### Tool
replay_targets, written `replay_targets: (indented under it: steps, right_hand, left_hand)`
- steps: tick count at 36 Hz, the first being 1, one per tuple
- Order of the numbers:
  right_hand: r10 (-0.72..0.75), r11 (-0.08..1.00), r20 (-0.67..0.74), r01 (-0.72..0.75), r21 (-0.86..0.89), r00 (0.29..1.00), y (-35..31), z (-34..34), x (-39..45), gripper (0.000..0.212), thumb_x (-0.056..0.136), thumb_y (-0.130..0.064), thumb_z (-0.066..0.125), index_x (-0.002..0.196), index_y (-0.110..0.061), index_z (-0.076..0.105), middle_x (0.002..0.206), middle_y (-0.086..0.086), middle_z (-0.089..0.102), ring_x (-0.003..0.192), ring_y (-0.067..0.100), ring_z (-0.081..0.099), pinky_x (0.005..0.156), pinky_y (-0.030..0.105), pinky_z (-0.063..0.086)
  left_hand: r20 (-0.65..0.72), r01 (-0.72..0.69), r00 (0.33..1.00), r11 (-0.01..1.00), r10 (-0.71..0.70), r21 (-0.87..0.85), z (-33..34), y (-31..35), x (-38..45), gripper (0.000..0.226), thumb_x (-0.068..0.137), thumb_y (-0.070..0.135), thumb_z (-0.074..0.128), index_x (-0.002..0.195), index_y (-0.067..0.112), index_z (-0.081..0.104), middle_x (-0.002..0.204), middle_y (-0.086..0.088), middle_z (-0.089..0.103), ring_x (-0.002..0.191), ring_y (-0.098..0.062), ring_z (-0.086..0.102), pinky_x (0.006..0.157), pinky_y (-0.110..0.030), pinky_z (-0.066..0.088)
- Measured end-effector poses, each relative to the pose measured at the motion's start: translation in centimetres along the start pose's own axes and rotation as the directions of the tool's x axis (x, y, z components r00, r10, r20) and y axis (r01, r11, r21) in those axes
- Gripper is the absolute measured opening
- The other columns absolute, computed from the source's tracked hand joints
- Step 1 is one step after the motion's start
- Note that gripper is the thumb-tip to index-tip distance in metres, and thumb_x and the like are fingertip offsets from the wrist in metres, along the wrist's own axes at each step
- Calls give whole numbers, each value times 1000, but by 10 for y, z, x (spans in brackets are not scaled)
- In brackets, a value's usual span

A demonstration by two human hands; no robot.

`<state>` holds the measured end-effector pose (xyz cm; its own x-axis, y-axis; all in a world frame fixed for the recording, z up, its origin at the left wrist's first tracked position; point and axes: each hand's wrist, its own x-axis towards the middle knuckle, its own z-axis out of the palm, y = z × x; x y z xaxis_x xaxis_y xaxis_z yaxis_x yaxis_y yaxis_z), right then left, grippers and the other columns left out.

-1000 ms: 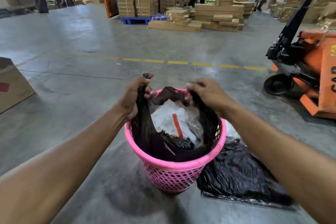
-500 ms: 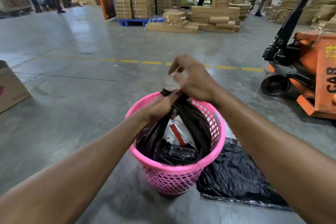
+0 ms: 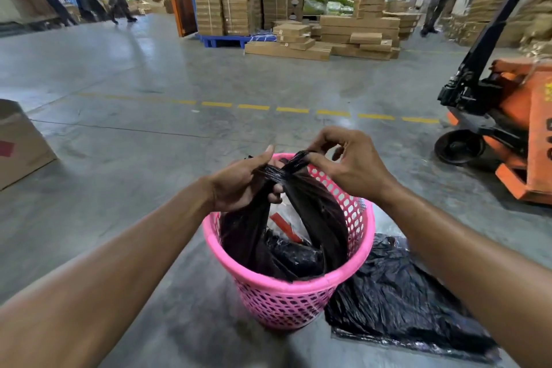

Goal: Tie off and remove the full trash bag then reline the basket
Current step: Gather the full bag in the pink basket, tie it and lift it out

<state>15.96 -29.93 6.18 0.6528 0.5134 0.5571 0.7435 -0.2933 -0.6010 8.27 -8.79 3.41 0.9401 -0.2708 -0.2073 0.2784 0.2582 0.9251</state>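
Head view, looking forward and down over two bare forearms toward a warehouse floor. Pink basket (image 3: 286, 287) standing on grey concrete floor (image 3: 134, 140), low and centre, perforated wall facing the camera. Black trash bag (image 3: 251, 236) seated inside the basket, its two gathered ends drawn up and crossed just above the far rim. Left hand (image 3: 239, 185) closed around the left gathered end, fingers curled tight on the plastic, thumb lying along the top of the twist. Right hand (image 3: 346, 164) just beside it and to the right, thumb and forefinger pinched on the glossy twisted end, remaining fingers arched loosely above, not touching the plastic. Twisted plastic running between the two hands, both grips touching it, hands nearly meeting. White waste with a red strip (image 3: 283, 225) visible down inside the bag's open gap. Second black bag (image 3: 397, 299) lying flat and crumpled on the floor, touching the basket's right side. Orange pallet truck (image 3: 522, 128) parked well apart at far right. Cardboard box (image 3: 21, 143) at left edge. Stacked cartons (image 3: 298, 9) far behind a dashed yellow line (image 3: 292, 110). Distant figures blurred.
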Motion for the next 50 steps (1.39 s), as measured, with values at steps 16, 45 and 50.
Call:
replay_targets:
  steps: [16, 45, 50]
  right_hand:
    - [146, 961, 350, -48, -273, 925, -9, 24, -44, 12, 79, -28, 76, 88, -28, 84, 72, -5, 76, 64, 9, 63, 64, 27, 47]
    - [-53, 968, 346, 133, -214, 937, 5, -3, -5, 9, 81, -18, 75, 82, -14, 67, 71, -1, 66, 66, 16, 57, 61, 20, 42]
    - [81, 922, 411, 88, -377, 908, 36, -1, -16, 17, 82, -18, 74, 74, -12, 60, 65, 2, 61, 65, 27, 56, 59, 30, 39]
  left_hand:
    - [-188, -95, 937, 732, 295, 675, 21, -3, 4, 53, 106, 51, 31, 77, 12, 53, 68, -5, 68, 51, -18, 56, 57, -32, 49]
    - [24, 23, 781, -67, 624, 997, -17, -37, -10, 29, 102, 49, 35, 101, 20, 41, 105, -1, 40, 88, -21, 45, 84, -43, 42]
    - [-83, 245, 899, -338, 429, 909, -30, -39, -20, 44, 101, 53, 31, 113, 15, 48, 119, -12, 48, 113, -34, 49, 89, -46, 37]
